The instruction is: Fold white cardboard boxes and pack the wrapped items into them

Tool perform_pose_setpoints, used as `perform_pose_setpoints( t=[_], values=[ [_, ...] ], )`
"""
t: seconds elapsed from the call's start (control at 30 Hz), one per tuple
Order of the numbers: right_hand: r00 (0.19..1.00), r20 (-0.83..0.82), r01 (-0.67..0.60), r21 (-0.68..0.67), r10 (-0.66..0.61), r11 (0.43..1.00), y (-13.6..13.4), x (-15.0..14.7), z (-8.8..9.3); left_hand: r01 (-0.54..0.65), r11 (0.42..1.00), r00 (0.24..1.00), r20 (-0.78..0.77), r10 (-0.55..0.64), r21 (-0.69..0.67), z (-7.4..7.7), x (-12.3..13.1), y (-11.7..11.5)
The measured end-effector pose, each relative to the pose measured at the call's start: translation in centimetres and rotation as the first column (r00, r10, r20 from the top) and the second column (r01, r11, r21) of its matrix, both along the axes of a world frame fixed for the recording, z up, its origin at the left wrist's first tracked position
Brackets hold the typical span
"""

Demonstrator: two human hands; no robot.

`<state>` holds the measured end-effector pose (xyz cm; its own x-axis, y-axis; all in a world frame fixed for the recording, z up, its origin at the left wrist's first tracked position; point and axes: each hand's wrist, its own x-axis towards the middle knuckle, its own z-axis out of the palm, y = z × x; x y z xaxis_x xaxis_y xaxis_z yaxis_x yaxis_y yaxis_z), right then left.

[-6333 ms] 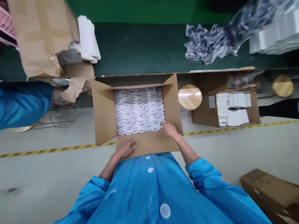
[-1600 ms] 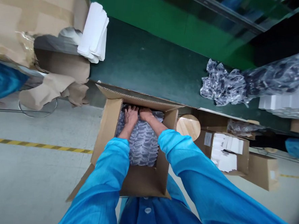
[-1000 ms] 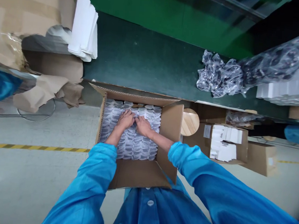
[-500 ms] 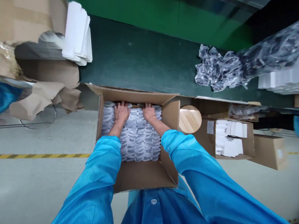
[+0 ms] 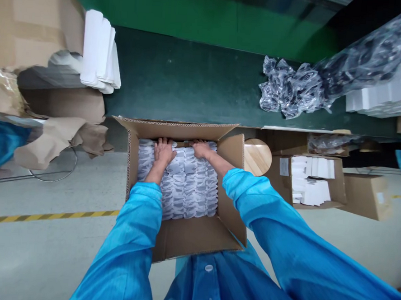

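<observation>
so, two hands inside one carton

Worker wears a bright blue coat, shading to deeper blue down the front. A round white button sits on the placket; below it I see a short pale vertical line. Long, loose, creased left sleeve and right sleeve, each bunched at the cuff. Left hand and right hand bare.

Matt cardbd box, glossy plas. wrap
</observation>
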<state>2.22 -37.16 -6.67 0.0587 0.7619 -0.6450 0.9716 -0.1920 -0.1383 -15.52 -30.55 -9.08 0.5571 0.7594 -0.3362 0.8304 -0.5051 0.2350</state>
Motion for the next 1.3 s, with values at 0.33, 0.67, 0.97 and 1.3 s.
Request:
perform_pose_setpoints(
  t=[0.33, 0.67, 0.97, 1.3],
  values=[
    [0.993, 0.057, -0.105, 0.005, 0.104, 0.994, -0.1, -0.3, 0.1, 0.085, 0.996, 0.996, 0.043, -0.085, -0.010, 0.3, -0.8, 0.8],
    [0.989, 0.097, -0.133, 0.217, 0.115, 0.967, -2.4, -0.1, 0.0, 0.190, 0.976, 0.978, 0.103, -0.179, -0.108, 1.3, -6.1, -3.7],
    [0.966, -0.004, -0.245, 0.319, 0.260, 0.916, -7.0, -1.8, 1.4, -0.001, 0.999, 0.995, 0.104, 0.005, -0.036, 0.6, -5.6, 0.8],
    [0.998, 0.042, 0.028, 0.298, -0.043, 0.954, -4.2, -2.4, 0.4, -0.046, 0.998, 0.999, 0.009, 0.046, 0.047, -1.4, -3.6, 1.6]
  ],
)
